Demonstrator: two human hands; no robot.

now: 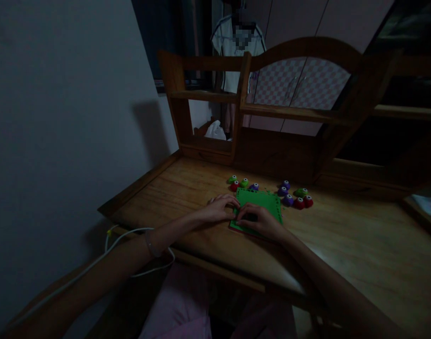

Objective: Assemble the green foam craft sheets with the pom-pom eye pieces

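- On the wooden table [196, 188], the green sheet [261, 201] lies flat before us, with small cut-outs along its top and right edges.
- Our left forearm [119, 261] slants up from the lower left, a pale bracelet [151, 243] at its wrist; our left hand [220, 209] is palm down, fingers bent toward the sheet's left edge.
- Our right forearm [331, 287] comes in from the lower right, and our right hand [266, 222] lies over the sheet's lower part, pointing left.
- Our right grip is narrow, index finger and thumb curved together near the left hand's fingertips; we cannot tell whether either grip has the sheet pinched.
- Just beyond the sheet we see small knobs [288, 200] in green, red and purple with white tops, grouped near its upper left corner and to its upper right.
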